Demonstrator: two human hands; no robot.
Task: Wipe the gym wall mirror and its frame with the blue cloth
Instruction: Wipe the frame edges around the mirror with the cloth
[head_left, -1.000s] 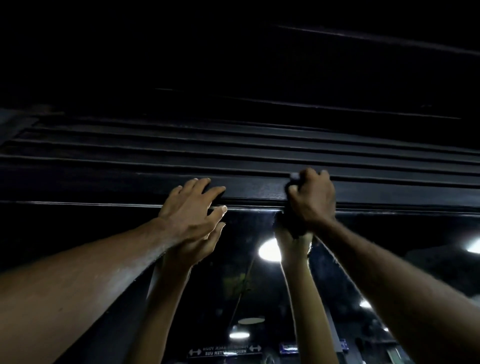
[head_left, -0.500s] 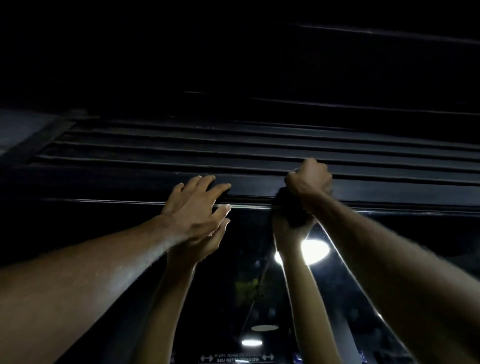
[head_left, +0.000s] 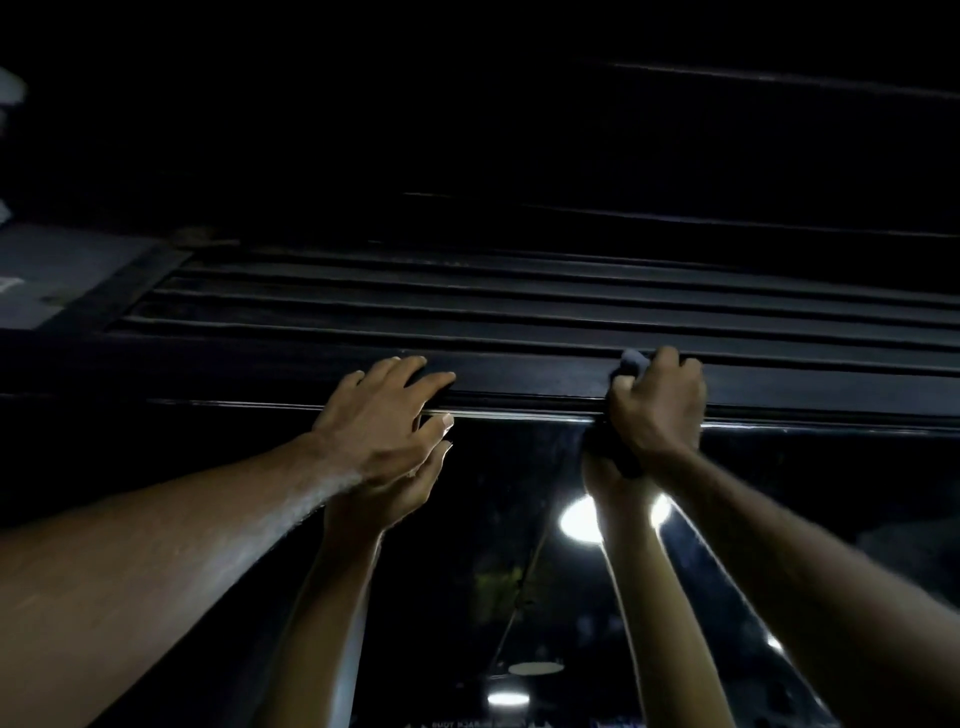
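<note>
The left hand (head_left: 382, 421) lies flat, fingers spread and holding nothing, on the dark ribbed frame (head_left: 519, 382) above the mirror (head_left: 493, 519), while the right hand (head_left: 657, 410) is fisted around the cloth (head_left: 631, 364) pressed to that frame; reflected lettering below is unreadable, with two reflected arms

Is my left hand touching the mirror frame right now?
Touching. The head view shows the left hand with its fingertips laid flat on the mirror frame.

The dark frame (head_left: 519, 382) bears both hands and the cloth (head_left: 635, 364).
</note>
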